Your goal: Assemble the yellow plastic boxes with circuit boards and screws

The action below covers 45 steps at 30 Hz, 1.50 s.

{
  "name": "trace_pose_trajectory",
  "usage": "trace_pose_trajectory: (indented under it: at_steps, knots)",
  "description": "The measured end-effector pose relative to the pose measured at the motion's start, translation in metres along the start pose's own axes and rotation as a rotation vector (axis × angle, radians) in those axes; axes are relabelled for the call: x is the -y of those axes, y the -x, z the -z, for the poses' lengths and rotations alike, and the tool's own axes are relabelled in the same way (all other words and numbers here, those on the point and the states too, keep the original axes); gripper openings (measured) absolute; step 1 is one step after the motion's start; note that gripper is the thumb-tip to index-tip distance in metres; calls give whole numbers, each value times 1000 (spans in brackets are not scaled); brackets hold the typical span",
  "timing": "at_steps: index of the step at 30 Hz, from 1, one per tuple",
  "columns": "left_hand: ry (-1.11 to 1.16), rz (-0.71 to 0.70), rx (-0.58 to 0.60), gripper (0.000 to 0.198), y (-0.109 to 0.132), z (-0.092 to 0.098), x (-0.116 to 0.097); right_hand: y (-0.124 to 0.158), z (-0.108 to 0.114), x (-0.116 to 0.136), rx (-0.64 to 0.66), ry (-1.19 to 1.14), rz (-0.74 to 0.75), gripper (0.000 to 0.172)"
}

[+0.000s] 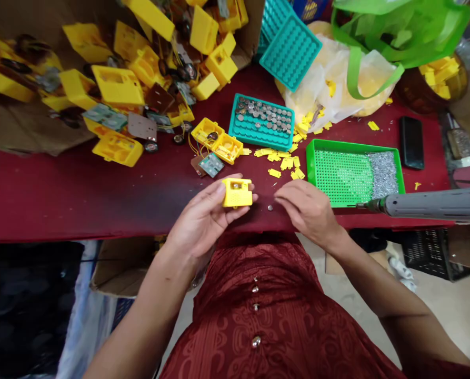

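A small yellow plastic case (238,198) is held in my left hand (205,216), its face with an open compartment turned up and something metallic inside. My right hand (308,210) hovers to the right of it, thumb and fingers pinched together; whatever may be between the fingertips is too small to make out. Just below those fingertips a round silver button cell (270,208) lies on the dark red table (140,184). Beyond my hands sit an opened yellow case with wires (213,138), a green circuit board (211,165) and scattered yellow covers (286,162).
A teal tray (235,129) holds many button cells. The green tray (311,173) has small screws at its right end, with a grey electric screwdriver (432,204) over its corner. A black phone (411,142) lies further right. Yellow cases (118,87) are piled back left.
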<state>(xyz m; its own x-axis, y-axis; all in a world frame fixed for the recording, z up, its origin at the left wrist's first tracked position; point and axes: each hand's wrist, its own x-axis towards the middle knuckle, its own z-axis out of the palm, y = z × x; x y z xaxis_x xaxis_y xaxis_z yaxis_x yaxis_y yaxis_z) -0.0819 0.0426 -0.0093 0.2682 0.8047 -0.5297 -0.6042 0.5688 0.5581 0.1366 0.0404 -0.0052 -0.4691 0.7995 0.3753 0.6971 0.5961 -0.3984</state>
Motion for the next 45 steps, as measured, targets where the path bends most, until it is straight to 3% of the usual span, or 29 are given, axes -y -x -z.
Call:
trace_pose_trajectory:
  at_steps: [5,13,18,25,28,32,35,41,45]
  knots:
    - [19,-14,-34,24,2,-1,4,18,-13,5,103,110,7,24]
    - [14,-26,-44,22,2,1,8,19,-21,2,178,139,-33,28]
    - [15,-41,-35,21,1,1,10,18,-16,3,287,143,-86,32]
    - [1,-45,-26,22,0,1,11,10,2,1,428,-50,-209,18]
    - [-16,-60,-16,24,0,2,13,-2,7,9,352,-190,-315,14]
    - [-54,-87,-5,28,1,2,17,-25,0,26,108,-498,-478,7]
    - [-81,-113,12,30,1,2,19,-36,-14,32,73,-681,-580,7]
    - [-85,-145,34,28,1,2,22,-43,-28,33,76,-692,-656,7]
    - [-31,-71,2,29,3,2,19,-45,-19,25,-112,-705,-609,11]
